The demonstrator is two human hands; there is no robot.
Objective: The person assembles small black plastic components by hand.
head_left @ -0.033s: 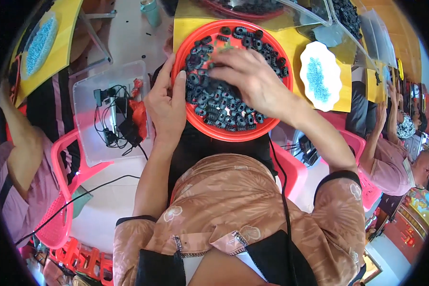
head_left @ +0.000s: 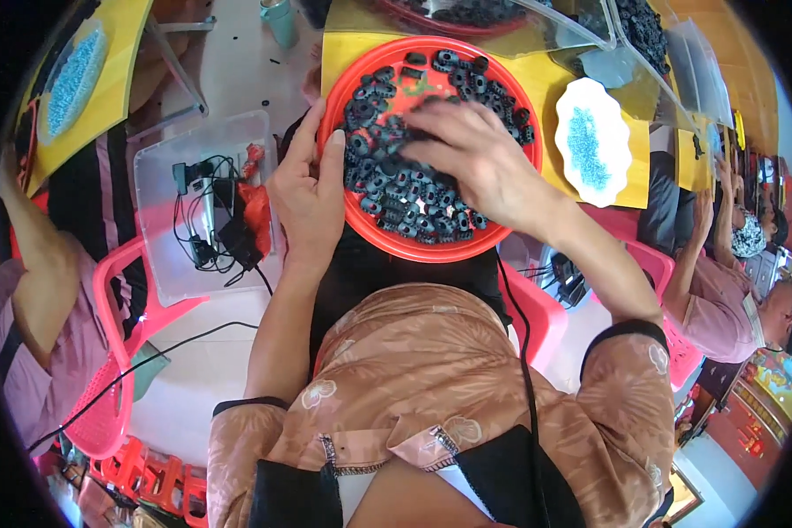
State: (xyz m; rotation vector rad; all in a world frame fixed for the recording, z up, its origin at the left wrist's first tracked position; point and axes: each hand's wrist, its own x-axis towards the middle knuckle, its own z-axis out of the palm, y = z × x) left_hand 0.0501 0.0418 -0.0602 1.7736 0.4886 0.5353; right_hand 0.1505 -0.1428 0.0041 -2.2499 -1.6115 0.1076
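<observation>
A round red basin (head_left: 350, 209) is in front of me, filled with many small black plastic pieces (head_left: 421, 204) that have holes and ridged ends, like cord stoppers. My left hand (head_left: 308, 180) grips the basin's left rim, thumb over the edge and fingers along the outside. Over the middle of the pile is my right hand (head_left: 480, 150), its fingers apart and pointing left among the pieces. Motion smears these fingertips, and no piece shows clearly held. Part of the red bottom shows beyond the fingers.
A scalloped white dish (head_left: 620, 145) of tiny blue pieces stands on the yellow table (head_left: 546, 66), right of the basin. A clear bin (head_left: 163, 264) with cables and chargers is at left. Black cord (head_left: 526, 352) hangs beside me. Other people sit at both sides.
My right hand has shifted slightly to the right over the pile, uncovering a little more of the basin's bottom. My left hand stays on the rim.
</observation>
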